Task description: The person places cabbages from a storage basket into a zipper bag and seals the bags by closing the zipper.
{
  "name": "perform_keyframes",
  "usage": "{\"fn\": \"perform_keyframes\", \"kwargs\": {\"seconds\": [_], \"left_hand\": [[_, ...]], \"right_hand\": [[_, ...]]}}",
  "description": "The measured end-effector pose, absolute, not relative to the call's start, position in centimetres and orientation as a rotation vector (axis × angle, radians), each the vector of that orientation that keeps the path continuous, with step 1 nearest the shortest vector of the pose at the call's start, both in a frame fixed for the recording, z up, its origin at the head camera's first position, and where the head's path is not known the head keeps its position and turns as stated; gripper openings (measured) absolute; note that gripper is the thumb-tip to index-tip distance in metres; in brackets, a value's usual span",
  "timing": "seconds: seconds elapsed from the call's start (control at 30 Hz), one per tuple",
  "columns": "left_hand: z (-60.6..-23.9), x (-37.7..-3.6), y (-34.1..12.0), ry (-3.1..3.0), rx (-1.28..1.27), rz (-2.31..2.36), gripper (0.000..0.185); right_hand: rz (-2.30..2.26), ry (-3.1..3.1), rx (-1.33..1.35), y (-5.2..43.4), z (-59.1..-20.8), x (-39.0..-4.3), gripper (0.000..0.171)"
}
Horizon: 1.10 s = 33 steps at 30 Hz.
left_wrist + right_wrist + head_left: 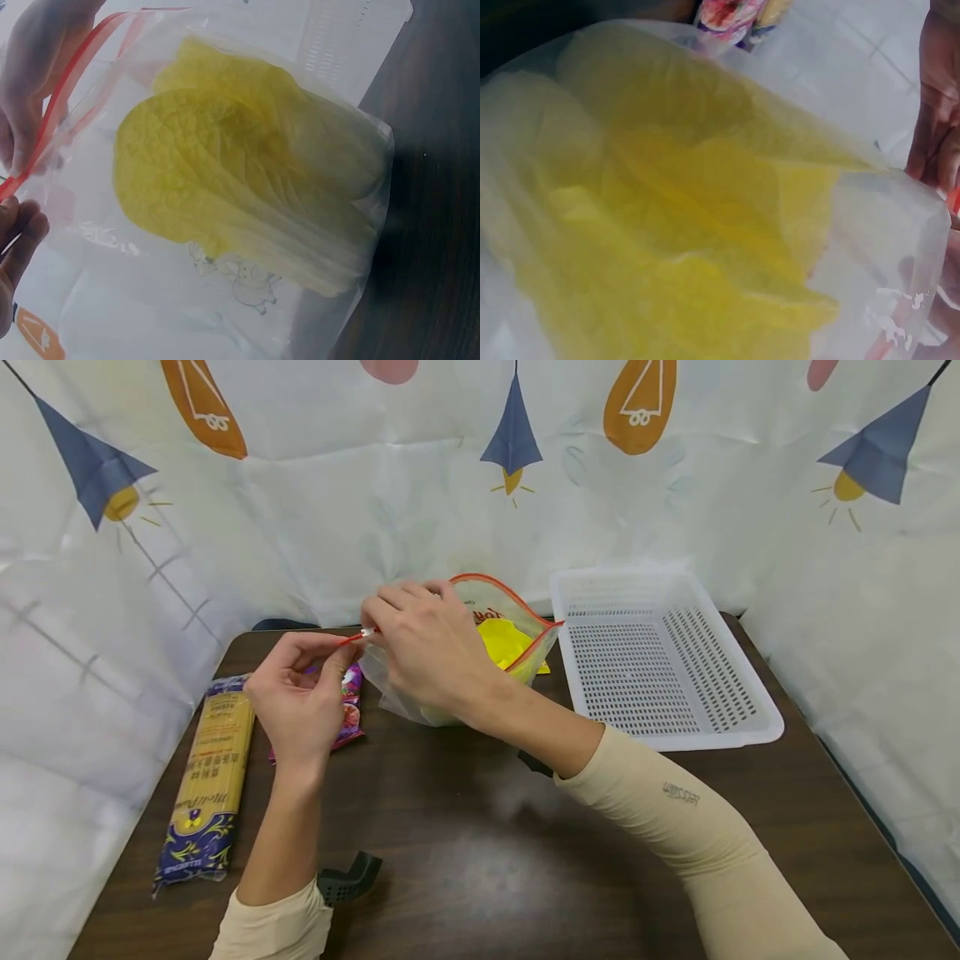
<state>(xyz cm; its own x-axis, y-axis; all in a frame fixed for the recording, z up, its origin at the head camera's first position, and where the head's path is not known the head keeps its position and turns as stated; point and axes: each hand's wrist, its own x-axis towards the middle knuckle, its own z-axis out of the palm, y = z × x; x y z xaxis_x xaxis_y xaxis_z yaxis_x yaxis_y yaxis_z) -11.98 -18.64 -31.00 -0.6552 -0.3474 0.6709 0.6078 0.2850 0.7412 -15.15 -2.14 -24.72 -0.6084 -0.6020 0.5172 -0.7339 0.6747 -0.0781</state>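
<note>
1. Where both hands meet at its top corner, a clear zip bag (465, 668) with a red closure strip stands at the middle back of the dark desk (480, 860), its mouth gaping upward, which keeps the contents from spilling.
2. Yellow leafy vegetable (247, 187), seen through the plastic, fills most of the bag and rests against its lower side.
3. Left hand (300, 693): raised off the desk, wrist bent back, thumb and fingers pinching the free end of the red strip (352, 637) so that it is held taut.
4. Right hand (427, 643): arm reaching across from the right in a beige sleeve, fingers curled over the same corner and gripping the small white slider (368, 632) on the strip.
5. White perforated basket (660, 660), just beside the bag on its right, standing flat on the desk.
6. Long packet of dry noodles (206, 785), lying lengthwise at the left edge.
7. Small purple snack packet (350, 710), partly hidden behind the left hand, near the bag.
8. Dark plastic piece (348, 877), at the near edge by the left forearm; its nature cannot be told.
</note>
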Motion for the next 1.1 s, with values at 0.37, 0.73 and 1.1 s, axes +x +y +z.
{"fn": "perform_keyframes", "kwargs": {"seconds": [0.37, 0.73, 1.1], "left_hand": [[-30.9, -11.7, -18.9, -1.802, -0.203, -1.423, 0.012], [-31.1, -11.7, -19.9, -1.782, -0.172, -1.457, 0.014], [-30.9, -12.0, -20.8, -1.745, -0.159, -1.516, 0.014]], "right_hand": [[0.513, -2.415, 0.971, 3.1, -25.7, -15.7, 0.008], [0.658, -2.429, 0.81, 8.9, -26.2, -16.5, 0.003], [0.751, -2.541, 0.633, 13.6, -26.1, -17.3, 0.005]]}}
